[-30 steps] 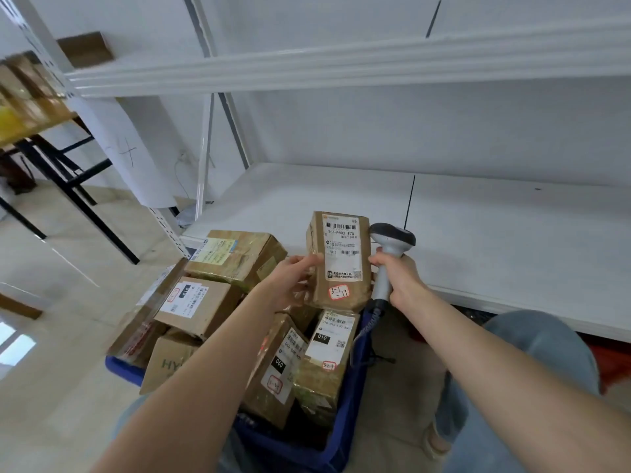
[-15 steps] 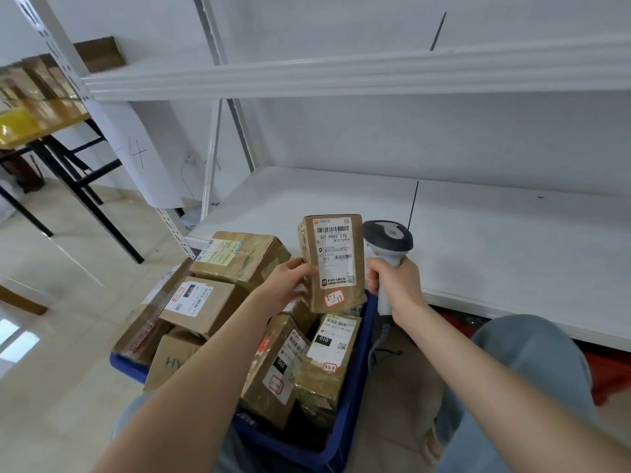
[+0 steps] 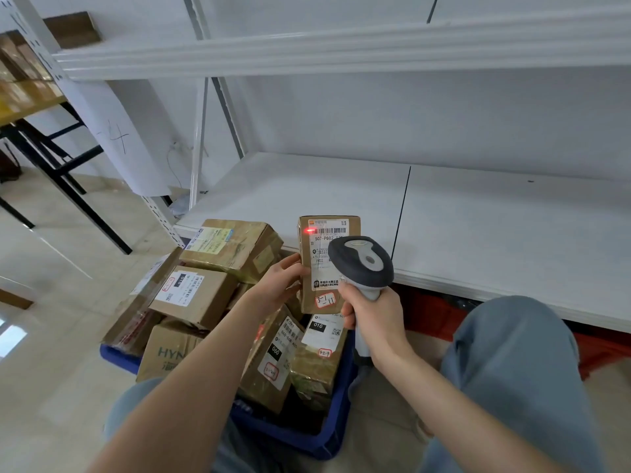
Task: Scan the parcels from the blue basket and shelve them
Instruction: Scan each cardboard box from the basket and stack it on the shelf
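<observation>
**Head view: parcel under the scanner's red light**

Your left hand (image 3: 283,285) holds a small brown parcel (image 3: 312,268) upright above the blue basket (image 3: 327,435). The thumb lies on its left front edge, and the fingers seem to wrap behind it, though they're hidden. Your right hand (image 3: 372,319) is curled tight round the handle of the grey scanner (image 3: 362,261). The scanner's head sits just in front of the parcel's label (image 3: 322,244) and covers its right part. A red spot (image 3: 310,230) glows at the left end of the top barcode (image 3: 329,230). The basket below is packed with more taped boxes (image 3: 194,291). The white shelf (image 3: 478,233) lies just beyond.
</observation>
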